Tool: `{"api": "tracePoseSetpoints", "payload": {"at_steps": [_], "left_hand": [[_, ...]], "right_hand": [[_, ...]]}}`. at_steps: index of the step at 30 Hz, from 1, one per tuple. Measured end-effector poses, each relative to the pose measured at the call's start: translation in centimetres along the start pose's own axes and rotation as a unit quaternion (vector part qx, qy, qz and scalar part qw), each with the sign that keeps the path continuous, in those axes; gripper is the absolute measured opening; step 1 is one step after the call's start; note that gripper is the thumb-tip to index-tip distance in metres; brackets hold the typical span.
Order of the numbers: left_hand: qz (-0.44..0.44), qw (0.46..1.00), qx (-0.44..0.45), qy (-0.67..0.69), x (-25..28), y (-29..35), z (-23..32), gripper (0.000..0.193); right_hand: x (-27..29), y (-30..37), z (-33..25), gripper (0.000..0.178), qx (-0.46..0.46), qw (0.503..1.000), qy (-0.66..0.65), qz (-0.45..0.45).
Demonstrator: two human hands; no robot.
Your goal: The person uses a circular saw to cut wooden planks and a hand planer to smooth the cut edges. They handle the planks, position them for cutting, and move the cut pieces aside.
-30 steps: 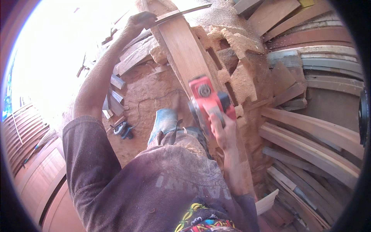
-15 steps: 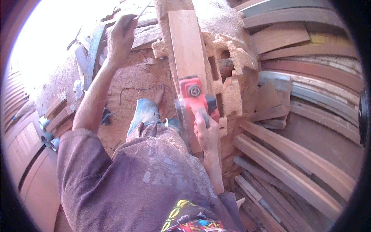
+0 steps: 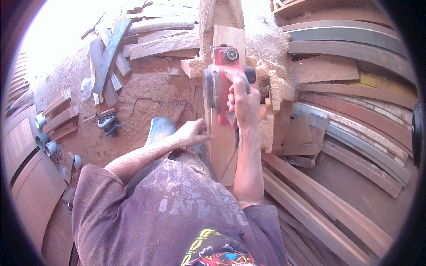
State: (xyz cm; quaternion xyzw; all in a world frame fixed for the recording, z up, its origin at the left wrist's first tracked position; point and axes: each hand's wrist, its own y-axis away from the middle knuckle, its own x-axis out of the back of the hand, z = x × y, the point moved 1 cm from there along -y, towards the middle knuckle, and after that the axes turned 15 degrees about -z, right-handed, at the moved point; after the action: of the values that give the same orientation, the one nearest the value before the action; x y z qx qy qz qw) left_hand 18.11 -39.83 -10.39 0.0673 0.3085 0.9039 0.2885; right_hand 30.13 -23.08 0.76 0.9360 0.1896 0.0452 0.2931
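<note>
A red and black electric hand planer (image 3: 226, 84) rests on a long pale wooden board (image 3: 228, 35). My right hand (image 3: 244, 99) is wrapped round its rear handle. A dark cord (image 3: 236, 141) hangs from the back of the planer over the board. My left hand (image 3: 195, 132) is at the board's left edge, behind and left of the planer. Its fingers are loosely bent and apart, slightly smeared, and I see nothing in them. The planer's underside is hidden against the board.
Sawdust-covered hollow blocks (image 3: 266, 119) stand right of the board. Beyond them lie several stacked planks (image 3: 346, 177). On the sandy ground at left is another dark power tool (image 3: 108, 124) with a trailing cord. Wood offcuts (image 3: 111, 57) are piled at far left, and a bare foot (image 3: 178, 111) shows.
My left hand has come down from the far left, where it was raised with something thin by it, to the board's edge. The planer and my right hand have moved forward along the board.
</note>
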Motion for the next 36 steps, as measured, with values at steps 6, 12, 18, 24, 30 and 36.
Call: {"api": "tracePoseSetpoints", "payload": {"at_steps": [6,12,18,24,30,36], "left_hand": [[-0.027,0.999,0.035,0.002,-1.2,-1.8,0.1,0.072],[-0.021,0.999,0.024,-0.009,-1.4,-1.8,-0.7,0.073],[-0.061,0.995,0.069,-0.025,-0.3,-1.7,0.5,0.083],[-0.113,0.993,0.009,-0.01,-0.5,-0.8,-1.6,0.079],[-0.087,0.996,-0.001,-0.003,-1.7,-1.2,-1.9,0.077],[-0.096,0.994,0.04,-0.02,-1.4,-2.2,-1.9,0.095]], "right_hand": [[-0.7,-5.3,-4.4,0.033,0.014,1.0,0.007,-0.008],[-0.3,-13.6,-8.1,0.046,0.081,0.993,0.073,-0.033],[0.6,-12.0,-8.0,0.067,0.113,0.99,0.074,-0.036],[2.6,2.5,1.7,0.044,0.056,0.997,0.042,-0.025],[3.5,11.4,6.5,0.04,-0.051,0.997,0.028,0.057],[2.6,3.4,1.0,0.038,-0.011,0.999,0.017,0.032]]}}
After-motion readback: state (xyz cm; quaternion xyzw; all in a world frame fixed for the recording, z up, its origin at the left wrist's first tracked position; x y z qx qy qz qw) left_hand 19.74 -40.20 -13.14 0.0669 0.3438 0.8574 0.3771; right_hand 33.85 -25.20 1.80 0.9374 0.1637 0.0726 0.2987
